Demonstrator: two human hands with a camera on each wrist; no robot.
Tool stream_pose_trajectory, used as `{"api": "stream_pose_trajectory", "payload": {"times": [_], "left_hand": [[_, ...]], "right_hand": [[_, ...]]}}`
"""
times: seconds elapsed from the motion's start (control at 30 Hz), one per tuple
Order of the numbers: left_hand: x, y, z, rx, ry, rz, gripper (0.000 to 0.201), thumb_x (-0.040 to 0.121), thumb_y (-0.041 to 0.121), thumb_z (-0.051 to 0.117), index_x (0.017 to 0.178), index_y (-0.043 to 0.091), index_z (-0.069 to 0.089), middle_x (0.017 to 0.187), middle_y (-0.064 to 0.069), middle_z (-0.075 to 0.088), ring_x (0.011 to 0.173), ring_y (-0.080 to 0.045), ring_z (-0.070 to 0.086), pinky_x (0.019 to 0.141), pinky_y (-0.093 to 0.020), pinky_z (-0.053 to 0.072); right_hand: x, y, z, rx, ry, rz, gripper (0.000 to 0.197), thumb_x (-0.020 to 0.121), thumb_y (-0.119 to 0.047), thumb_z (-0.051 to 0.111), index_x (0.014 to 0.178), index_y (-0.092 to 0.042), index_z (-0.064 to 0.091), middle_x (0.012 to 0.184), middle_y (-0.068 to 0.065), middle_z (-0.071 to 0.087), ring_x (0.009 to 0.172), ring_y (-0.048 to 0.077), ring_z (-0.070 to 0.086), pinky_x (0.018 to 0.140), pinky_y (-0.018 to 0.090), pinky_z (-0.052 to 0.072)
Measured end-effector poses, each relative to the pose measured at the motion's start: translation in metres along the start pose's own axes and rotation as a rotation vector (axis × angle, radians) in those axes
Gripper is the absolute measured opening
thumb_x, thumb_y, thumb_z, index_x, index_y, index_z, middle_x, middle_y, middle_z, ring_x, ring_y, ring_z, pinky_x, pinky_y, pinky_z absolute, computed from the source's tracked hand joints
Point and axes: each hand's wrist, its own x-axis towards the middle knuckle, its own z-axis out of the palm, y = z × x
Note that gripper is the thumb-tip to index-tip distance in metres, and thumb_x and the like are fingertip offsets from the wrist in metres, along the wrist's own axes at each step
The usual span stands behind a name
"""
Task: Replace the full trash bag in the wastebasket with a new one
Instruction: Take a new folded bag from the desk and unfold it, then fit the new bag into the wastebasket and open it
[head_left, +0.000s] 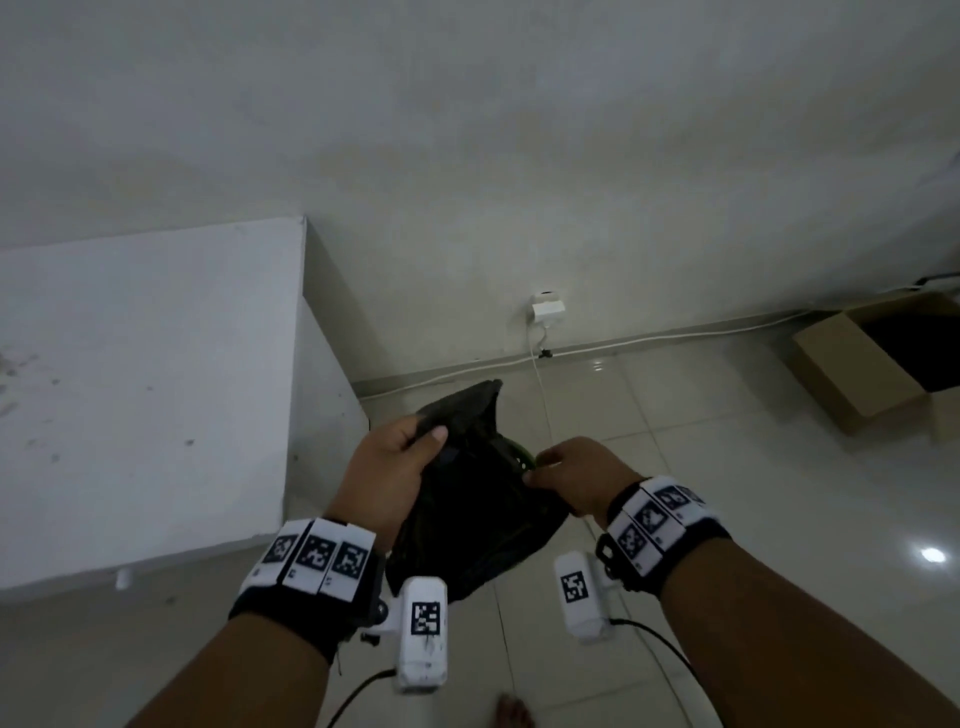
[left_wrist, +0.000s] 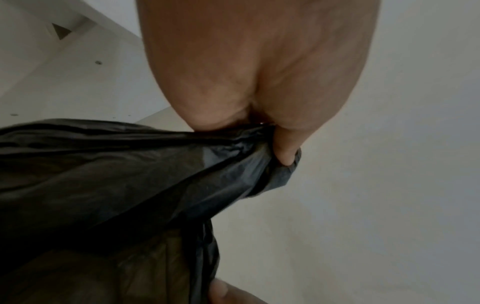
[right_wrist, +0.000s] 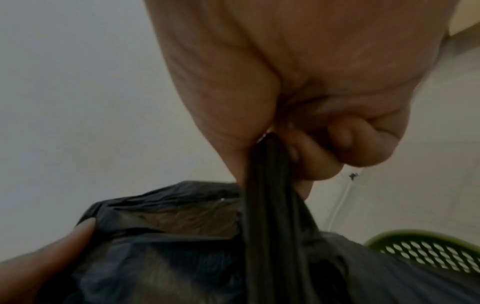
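A black plastic trash bag (head_left: 467, 514) hangs in the air between both hands, above the tiled floor. My left hand (head_left: 400, 457) pinches the bag's upper left edge between thumb and fingers; the left wrist view shows the bunched plastic (left_wrist: 259, 156) under the thumb. My right hand (head_left: 566, 473) grips a gathered strip of the bag (right_wrist: 267, 185) on the right side. A green perforated wastebasket (head_left: 522, 457) peeks out just behind the bag, and its rim (right_wrist: 426, 246) shows low right in the right wrist view. The basket's inside is hidden.
A white table (head_left: 145, 395) stands close on the left. An open cardboard box (head_left: 878, 358) sits on the floor at the far right. A wall socket with a plug (head_left: 548, 306) and white cable (head_left: 543, 389) lie behind the basket. A bare foot (head_left: 514, 712) shows below.
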Motion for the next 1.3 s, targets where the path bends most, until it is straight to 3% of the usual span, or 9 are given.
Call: {"api": "stream_pose_trajectory", "payload": {"times": [0.07,0.23,0.33,0.5,0.7,0.87,0.97,1.1,1.3], "left_hand": [[0.009,-0.010,-0.009,0.135,0.051,0.046,0.019,0.088,0.016,0.062,0.102,0.022,0.074,0.101,-0.004,0.077,0.097,-0.027,0.071,0.095,-0.053,0.054],[0.022,-0.025,-0.017,0.026,0.181,-0.037,0.035,0.074,-0.002,0.053,0.102,0.019,0.057,0.102,-0.012,0.069,0.089,-0.026,0.066,0.077,-0.040,0.054],[0.027,-0.048,-0.013,-0.130,0.139,-0.053,0.031,0.078,0.012,0.067,0.108,0.017,0.060,0.100,-0.009,0.069,0.085,-0.021,0.067,0.074,-0.031,0.053],[0.047,-0.108,-0.012,0.231,0.211,0.113,0.011,0.090,0.033,0.070,0.090,0.024,0.075,0.084,0.004,0.075,0.082,-0.014,0.071,0.078,-0.037,0.058],[0.087,-0.195,-0.021,0.210,0.385,0.137,0.012,0.091,0.027,0.067,0.086,0.021,0.076,0.084,0.003,0.076,0.084,-0.018,0.071,0.083,-0.044,0.059],[0.128,-0.264,-0.026,-0.042,0.428,0.082,0.023,0.092,0.001,0.062,0.089,0.023,0.067,0.091,-0.003,0.073,0.088,-0.022,0.068,0.087,-0.037,0.054],[0.152,-0.307,-0.027,-0.128,0.386,0.076,0.033,0.088,-0.004,0.055,0.085,0.028,0.059,0.091,-0.005,0.069,0.087,-0.024,0.062,0.085,-0.040,0.049],[0.172,-0.350,-0.023,-0.087,0.297,0.078,0.038,0.086,-0.010,0.046,0.071,0.018,0.066,0.078,-0.008,0.066,0.078,-0.023,0.058,0.069,-0.030,0.047],[0.194,-0.402,-0.032,0.349,0.270,0.234,0.008,0.090,0.015,0.067,0.094,0.022,0.068,0.100,0.002,0.068,0.097,-0.017,0.063,0.086,-0.028,0.045]], "right_hand": [[0.010,0.005,0.009,0.134,-0.020,0.006,0.027,0.091,-0.024,0.067,0.101,-0.001,0.075,0.094,0.017,0.070,0.075,0.024,0.067,0.061,0.024,0.055],[0.041,0.042,0.016,0.563,0.167,0.152,0.016,0.082,0.003,0.066,0.087,-0.011,0.072,0.105,0.020,0.071,0.093,0.033,0.068,0.091,0.050,0.057],[0.052,0.058,0.026,0.768,0.207,0.092,0.029,0.084,0.017,0.047,0.093,0.002,0.069,0.093,0.021,0.067,0.081,0.032,0.063,0.073,0.040,0.057],[0.083,0.079,0.058,1.245,-0.030,0.097,0.045,0.077,-0.013,0.053,0.116,0.006,0.066,0.118,0.026,0.065,0.106,0.038,0.061,0.104,0.049,0.045],[0.140,0.113,0.101,0.537,0.176,-0.109,0.048,0.086,-0.040,0.070,0.089,0.008,0.069,0.090,0.033,0.068,0.076,0.030,0.069,0.072,0.041,0.054],[0.199,0.156,0.126,0.494,0.411,-0.174,0.029,0.088,-0.003,0.064,0.117,-0.007,0.064,0.109,0.008,0.073,0.099,0.020,0.068,0.093,0.034,0.053],[0.229,0.176,0.142,0.535,0.494,-0.232,0.032,0.081,0.010,0.055,0.095,-0.019,0.053,0.100,0.002,0.071,0.089,0.020,0.066,0.082,0.034,0.053],[0.263,0.199,0.164,0.426,0.474,-0.297,0.045,0.074,0.015,0.040,0.072,-0.018,0.071,0.087,0.007,0.073,0.083,0.024,0.068,0.078,0.034,0.056],[0.300,0.223,0.182,0.280,0.520,-0.313,0.029,0.089,-0.035,0.067,0.085,-0.009,0.078,0.085,0.006,0.076,0.085,0.012,0.069,0.077,0.026,0.049]]}}
